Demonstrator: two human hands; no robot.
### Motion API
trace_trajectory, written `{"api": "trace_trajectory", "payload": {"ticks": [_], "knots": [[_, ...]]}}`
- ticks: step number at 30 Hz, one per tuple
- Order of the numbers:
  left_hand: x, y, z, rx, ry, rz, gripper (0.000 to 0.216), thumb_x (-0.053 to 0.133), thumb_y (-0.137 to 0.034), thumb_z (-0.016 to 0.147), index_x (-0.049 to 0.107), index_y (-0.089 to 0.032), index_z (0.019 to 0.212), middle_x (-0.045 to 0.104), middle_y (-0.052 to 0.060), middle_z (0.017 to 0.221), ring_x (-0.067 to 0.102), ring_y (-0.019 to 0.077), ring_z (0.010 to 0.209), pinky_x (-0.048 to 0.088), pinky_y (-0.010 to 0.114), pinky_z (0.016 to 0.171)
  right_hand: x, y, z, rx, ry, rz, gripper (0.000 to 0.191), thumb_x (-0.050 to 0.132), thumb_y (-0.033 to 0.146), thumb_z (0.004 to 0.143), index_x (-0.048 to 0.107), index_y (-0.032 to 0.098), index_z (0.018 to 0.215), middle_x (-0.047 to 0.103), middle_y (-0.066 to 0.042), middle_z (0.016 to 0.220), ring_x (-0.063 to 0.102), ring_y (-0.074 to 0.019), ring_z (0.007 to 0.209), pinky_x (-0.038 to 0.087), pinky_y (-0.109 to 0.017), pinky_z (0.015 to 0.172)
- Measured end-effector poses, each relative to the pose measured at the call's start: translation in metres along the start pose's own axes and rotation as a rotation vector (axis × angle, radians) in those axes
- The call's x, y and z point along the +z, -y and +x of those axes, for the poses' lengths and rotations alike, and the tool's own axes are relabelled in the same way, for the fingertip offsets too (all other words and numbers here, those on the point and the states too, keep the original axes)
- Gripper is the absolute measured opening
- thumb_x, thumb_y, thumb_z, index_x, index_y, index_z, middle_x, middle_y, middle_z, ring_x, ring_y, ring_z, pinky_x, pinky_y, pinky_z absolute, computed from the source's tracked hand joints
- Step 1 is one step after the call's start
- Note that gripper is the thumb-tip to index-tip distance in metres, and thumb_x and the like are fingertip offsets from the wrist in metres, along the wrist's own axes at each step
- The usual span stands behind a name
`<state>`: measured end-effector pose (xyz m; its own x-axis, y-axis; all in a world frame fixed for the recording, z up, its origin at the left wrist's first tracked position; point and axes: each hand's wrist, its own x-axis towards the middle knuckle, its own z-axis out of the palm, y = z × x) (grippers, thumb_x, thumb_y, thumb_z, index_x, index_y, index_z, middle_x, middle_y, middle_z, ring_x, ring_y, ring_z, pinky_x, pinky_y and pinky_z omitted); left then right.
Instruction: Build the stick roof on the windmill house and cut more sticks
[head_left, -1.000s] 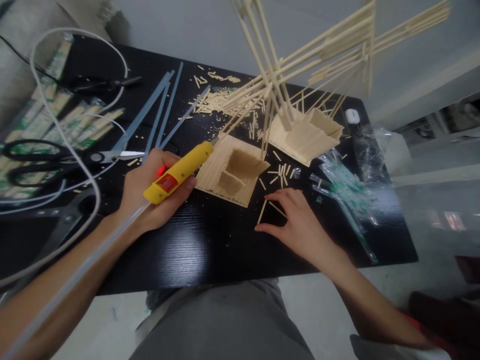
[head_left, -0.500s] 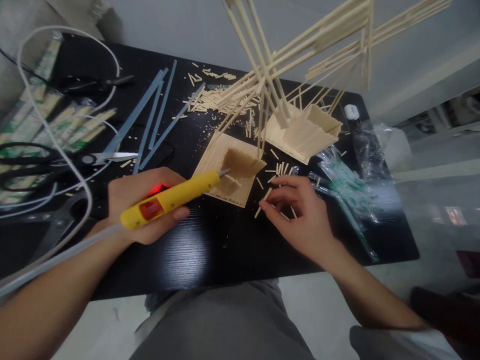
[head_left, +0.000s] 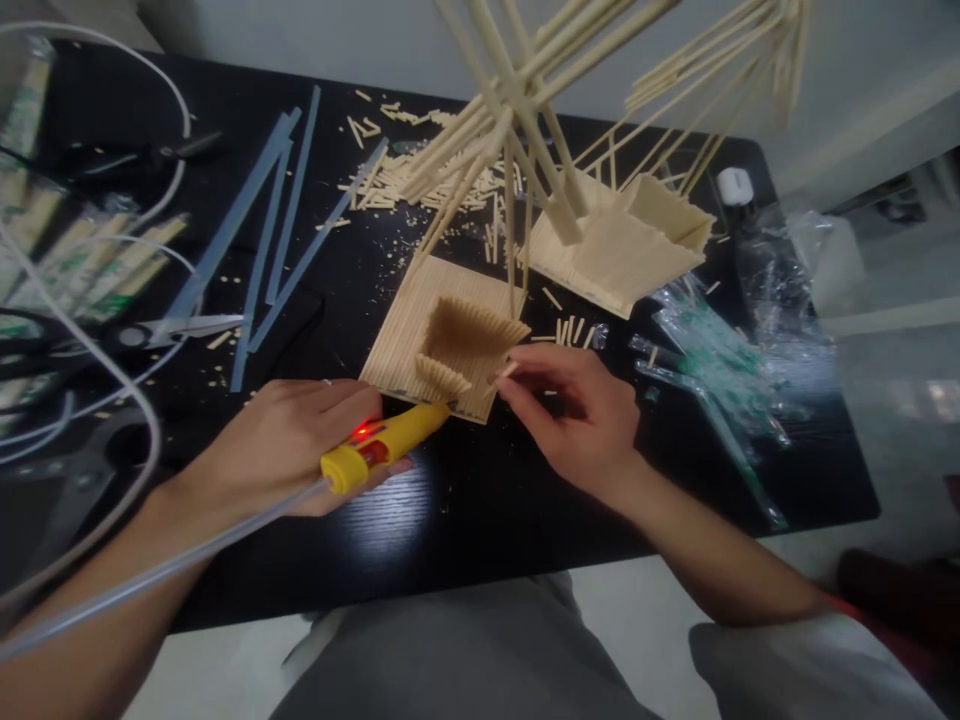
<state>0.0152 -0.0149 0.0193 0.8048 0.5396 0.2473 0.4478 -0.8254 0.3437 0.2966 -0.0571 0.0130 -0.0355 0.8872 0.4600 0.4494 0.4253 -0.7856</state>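
Note:
My left hand (head_left: pixel 289 440) is wrapped round a yellow glue gun (head_left: pixel 382 448) with a red light on it. Its tip points at the near edge of a square panel of wooden sticks (head_left: pixel 409 325) lying on the black table (head_left: pixel 450 510). Small upright stick walls (head_left: pixel 469 335) stand on that panel. My right hand (head_left: pixel 577 410) pinches a short wooden stick (head_left: pixel 506 372) right beside the panel's near right corner. A clear glue stick (head_left: pixel 172 575) trails from the back of the gun along my left forearm.
A second stick panel (head_left: pixel 622 250) lies behind, with a tall frame of long sticks (head_left: pixel 540 90) rising over it. Loose short sticks (head_left: pixel 574 330), grey strips (head_left: pixel 262 230), scissors (head_left: pixel 150 335), white cables (head_left: pixel 90 350) and plastic wrappers (head_left: pixel 712 370) lie about the table.
My left hand lowered the glue gun and brought its tip to the panel's near edge. My right hand picked a short stick off the table and carried it left to the panel.

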Motion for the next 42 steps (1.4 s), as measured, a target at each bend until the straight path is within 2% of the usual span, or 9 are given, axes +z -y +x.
{"api": "trace_trajectory", "payload": {"ticks": [9, 18, 25, 31, 36, 42], "knots": [[-0.002, -0.002, 0.0, -0.009, 0.002, 0.041, 0.034, 0.054, -0.047, 0.104, 0.041, -0.025, 0.082, 0.045, -0.005, 0.066, 0.047, 0.0132, 0.049, 0.032, 0.03, 0.045, 0.005, -0.002, -0.003, -0.067, 0.057, -0.039, 0.022, 0.075, 0.013, 0.095, 0.072, 0.025, 0.113, 0.081, 0.002, 0.101, 0.079, -0.0116, 0.084, 0.068, -0.023, 0.082], [0.001, 0.0, -0.001, -0.028, 0.004, 0.001, 0.032, 0.051, -0.047, 0.104, 0.042, -0.026, 0.082, 0.048, -0.005, 0.066, 0.047, 0.0142, 0.05, 0.031, 0.032, 0.048, 0.008, -0.001, -0.002, -0.111, 0.067, -0.077, 0.021, 0.075, 0.013, 0.095, 0.071, 0.026, 0.111, 0.082, 0.001, 0.102, 0.079, -0.0143, 0.091, 0.068, -0.027, 0.084], [0.002, -0.002, -0.002, -0.024, 0.013, 0.065, 0.036, 0.056, -0.051, 0.102, 0.043, -0.024, 0.082, 0.047, -0.005, 0.067, 0.046, 0.0133, 0.051, 0.031, 0.031, 0.048, 0.009, -0.002, -0.002, -0.143, 0.056, -0.078, 0.023, 0.075, 0.011, 0.094, 0.071, 0.026, 0.111, 0.082, 0.002, 0.1, 0.079, -0.0133, 0.09, 0.067, -0.025, 0.084], [-0.005, 0.001, 0.0, -0.019, -0.014, -0.043, 0.032, 0.06, -0.044, 0.099, 0.043, -0.025, 0.081, 0.049, -0.004, 0.066, 0.048, 0.0132, 0.051, 0.032, 0.031, 0.047, 0.009, -0.003, -0.002, -0.144, 0.054, -0.107, 0.02, 0.073, 0.015, 0.096, 0.072, 0.028, 0.111, 0.082, 0.002, 0.1, 0.08, -0.0155, 0.09, 0.068, -0.029, 0.082], [-0.013, 0.004, -0.001, -0.058, -0.052, -0.08, 0.026, 0.059, -0.047, 0.097, 0.052, -0.025, 0.084, 0.056, -0.002, 0.065, 0.052, 0.0143, 0.049, 0.035, 0.031, 0.046, 0.01, -0.004, -0.002, -0.182, 0.05, -0.114, 0.02, 0.073, 0.015, 0.097, 0.072, 0.029, 0.111, 0.083, 0.002, 0.099, 0.08, -0.0158, 0.09, 0.068, -0.03, 0.083], [-0.013, 0.001, -0.002, -0.102, -0.043, -0.084, 0.026, 0.053, -0.05, 0.097, 0.052, -0.027, 0.085, 0.057, -0.001, 0.065, 0.052, 0.0157, 0.05, 0.034, 0.033, 0.047, 0.011, -0.007, -0.002, -0.238, 0.058, -0.114, 0.026, 0.074, 0.013, 0.096, 0.071, 0.029, 0.116, 0.083, 0.003, 0.103, 0.08, -0.0148, 0.092, 0.069, -0.028, 0.084]]}}
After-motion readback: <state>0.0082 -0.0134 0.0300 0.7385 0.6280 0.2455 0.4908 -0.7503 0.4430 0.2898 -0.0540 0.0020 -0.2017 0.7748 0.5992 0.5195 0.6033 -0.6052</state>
